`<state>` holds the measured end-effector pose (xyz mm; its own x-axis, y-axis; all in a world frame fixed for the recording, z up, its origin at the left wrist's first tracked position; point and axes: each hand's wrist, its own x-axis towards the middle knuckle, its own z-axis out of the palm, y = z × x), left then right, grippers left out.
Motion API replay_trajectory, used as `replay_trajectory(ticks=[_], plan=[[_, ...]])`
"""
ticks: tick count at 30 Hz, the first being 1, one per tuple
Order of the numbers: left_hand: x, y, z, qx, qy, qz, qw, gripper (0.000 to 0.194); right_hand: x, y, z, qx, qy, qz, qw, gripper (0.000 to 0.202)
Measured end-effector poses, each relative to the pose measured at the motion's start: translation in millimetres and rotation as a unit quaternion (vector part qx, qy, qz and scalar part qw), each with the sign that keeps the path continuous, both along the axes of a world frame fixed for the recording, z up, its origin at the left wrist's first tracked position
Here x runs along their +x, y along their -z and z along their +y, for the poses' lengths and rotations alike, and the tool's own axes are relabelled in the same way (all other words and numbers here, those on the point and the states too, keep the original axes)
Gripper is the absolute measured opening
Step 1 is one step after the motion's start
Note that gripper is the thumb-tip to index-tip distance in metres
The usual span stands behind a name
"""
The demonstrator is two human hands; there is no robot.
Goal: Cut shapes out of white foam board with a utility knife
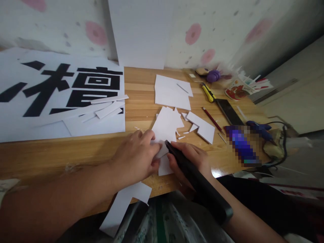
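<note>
Surrounding a white board (165, 125) pressed by the left hand (138, 153), paper offcuts (202, 126) are scattered; a black tool (196, 177) is gripped in the right hand (193, 160).

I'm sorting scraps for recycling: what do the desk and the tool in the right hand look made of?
The desk looks like varnished wood or wood-look laminate: pale grain bands, a glossy glare near its edge. The tool in the right hand seems matte black plastic, perhaps coated metal: dark, smooth, softly shining.
</note>
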<state>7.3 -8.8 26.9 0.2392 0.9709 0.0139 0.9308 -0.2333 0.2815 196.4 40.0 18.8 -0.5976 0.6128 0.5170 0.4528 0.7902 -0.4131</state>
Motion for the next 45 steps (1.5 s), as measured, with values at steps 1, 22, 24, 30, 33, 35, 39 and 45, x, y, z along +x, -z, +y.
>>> replay_trajectory(ticks=[1, 22, 24, 30, 33, 35, 39, 45], plan=[[0, 0.1, 0, -0.003, 0.000, 0.000, 1.000, 0.017, 0, -0.4, -1, -0.004, -0.003, -0.003, 1.000, 0.018], [-1, 1.4, -2, 0.020, 0.004, 0.015, 1.000, 0.025, 16, -1.1, -18, 0.024, -0.044, -0.015, 0.999, 0.025], [-2, 1.5, -2, 0.021, 0.005, 0.017, 1.000, 0.026, 18, 1.7, -19, 0.034, -0.042, -0.003, 0.999, 0.025], [-1, 2.4, -2, 0.021, -0.002, 0.020, 1.000, 0.027, 21, 7.6, -20, 0.064, -0.045, 0.003, 0.997, 0.027], [-2, 4.7, -2, 0.032, -0.003, 0.014, 0.999, 0.027, 20, 9.3, -20, 0.082, -0.044, 0.002, 0.996, 0.028], [-2, 5.9, -1, 0.037, -0.001, 0.011, 0.999, 0.027, 21, 9.2, -23, 0.083, -0.051, -0.007, 0.995, 0.030], [-3, 6.6, -1, 0.038, -0.003, 0.013, 0.999, 0.029, 31, 2.8, -33, 0.036, -0.046, 0.032, 0.998, 0.029], [-6, 10.4, -5, 0.069, 0.034, -0.004, 0.997, 0.037, 61, -9.7, -33, -0.105, 0.073, 0.120, 0.985, 0.025]])
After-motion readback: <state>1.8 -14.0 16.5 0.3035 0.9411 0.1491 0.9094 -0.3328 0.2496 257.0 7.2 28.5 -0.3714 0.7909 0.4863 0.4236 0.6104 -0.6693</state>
